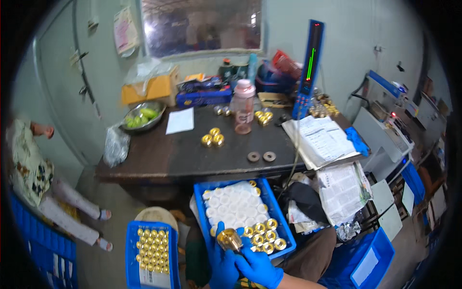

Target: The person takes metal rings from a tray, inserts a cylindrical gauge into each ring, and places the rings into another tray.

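Observation:
Over the near edge of a blue crate (pixel 288 236) in my lap, a gold-coloured cylindrical metal part (pixel 229 239) is gripped between my hands, both in blue gloves. My left hand (pixel 223 264) closes around its left side and underside. From the right, the fingers of my right hand (pixel 260 268) press on its lower side. Rows of similar gold ring-shaped parts (pixel 260 238) lie in the crate beside my right hand. White round caps or covers (pixel 233 207) fill the rest of that crate.
Left of me, a second blue crate (pixel 129 260) of gold parts sits on a round stool (pixel 161 216). The dark desk (pixel 187 161) ahead carries a pink bottle (pixel 243 108), two grey rings (pixel 261 156), papers (pixel 320 139) and a blue gauge column (pixel 308 72). A person (pixel 62 192) stands far left.

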A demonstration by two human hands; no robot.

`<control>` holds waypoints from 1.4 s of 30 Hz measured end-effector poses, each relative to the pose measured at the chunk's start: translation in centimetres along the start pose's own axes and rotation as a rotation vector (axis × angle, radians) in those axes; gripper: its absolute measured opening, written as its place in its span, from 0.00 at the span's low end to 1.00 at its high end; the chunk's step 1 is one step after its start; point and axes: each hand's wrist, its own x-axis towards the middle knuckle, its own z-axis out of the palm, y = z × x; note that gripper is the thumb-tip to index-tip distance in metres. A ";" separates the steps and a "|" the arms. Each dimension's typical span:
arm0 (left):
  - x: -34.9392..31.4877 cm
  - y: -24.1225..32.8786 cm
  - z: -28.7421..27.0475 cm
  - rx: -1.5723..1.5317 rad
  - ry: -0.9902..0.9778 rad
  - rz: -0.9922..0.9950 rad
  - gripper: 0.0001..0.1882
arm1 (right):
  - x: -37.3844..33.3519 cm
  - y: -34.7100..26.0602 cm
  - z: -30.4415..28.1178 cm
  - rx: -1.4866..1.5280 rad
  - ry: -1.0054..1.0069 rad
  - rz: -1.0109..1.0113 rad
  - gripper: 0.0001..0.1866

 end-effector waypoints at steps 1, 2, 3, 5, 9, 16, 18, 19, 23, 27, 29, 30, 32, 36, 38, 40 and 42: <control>-0.3 -0.3 -1.3 -0.141 0.065 -0.026 0.26 | 0.3 0.1 0.5 -0.051 -0.136 0.124 0.09; -0.2 0.7 -1.9 0.094 0.051 0.028 0.28 | 0.6 0.2 0.8 -0.033 -0.188 0.095 0.09; 0.4 1.5 -3.2 -0.014 0.160 -0.072 0.25 | 0.7 0.3 1.2 -0.001 -0.254 0.065 0.09; 1.5 3.3 -7.2 0.269 0.303 0.115 0.22 | 0.9 0.6 1.2 -0.092 -0.388 0.011 0.08; -0.8 9.0 -17.0 0.974 0.304 0.144 0.24 | 1.1 1.6 0.1 -0.091 -0.241 0.177 0.07; -9.5 1.6 -32.0 1.754 0.273 -0.652 0.46 | 0.6 2.9 -0.8 0.152 -0.101 0.493 0.10; -9.6 0.1 -32.3 1.741 0.242 -0.712 0.47 | 0.7 2.5 -0.8 0.115 -0.089 0.470 0.10; -9.2 -0.2 -31.6 1.667 0.239 -0.741 0.46 | 0.6 2.7 -1.0 0.121 -0.076 0.441 0.10; -10.0 -2.6 -33.1 1.441 0.261 -0.557 0.46 | -0.4 4.3 -1.6 0.201 -0.036 0.455 0.11; -9.2 -2.5 -31.2 1.394 0.226 -0.409 0.43 | -0.2 3.0 -2.6 0.271 -0.020 0.635 0.11; -9.4 -2.3 -31.6 1.358 0.212 -0.457 0.37 | -0.3 3.1 -2.7 0.243 0.066 0.572 0.11; -10.8 -3.1 -33.9 1.362 0.231 -0.454 0.35 | -0.2 2.8 -2.9 0.233 0.040 0.598 0.12; -10.0 -2.8 -35.4 1.482 0.222 -0.511 0.30 | -0.5 3.6 -3.1 0.185 0.038 0.549 0.13; -1.9 3.4 -23.2 1.458 0.285 0.065 0.23 | -0.3 3.3 -4.2 0.202 0.005 0.497 0.13; 3.1 5.1 -13.4 1.301 0.027 0.271 0.20 | -1.3 4.6 -4.7 0.194 0.027 0.493 0.13; 5.5 2.5 -8.3 1.226 -0.276 0.334 0.17 | -1.3 3.2 -4.9 0.289 0.019 0.560 0.11; 6.8 -2.2 -6.1 1.325 -0.480 0.423 0.15 | -1.6 2.9 -4.7 0.314 -0.016 0.542 0.08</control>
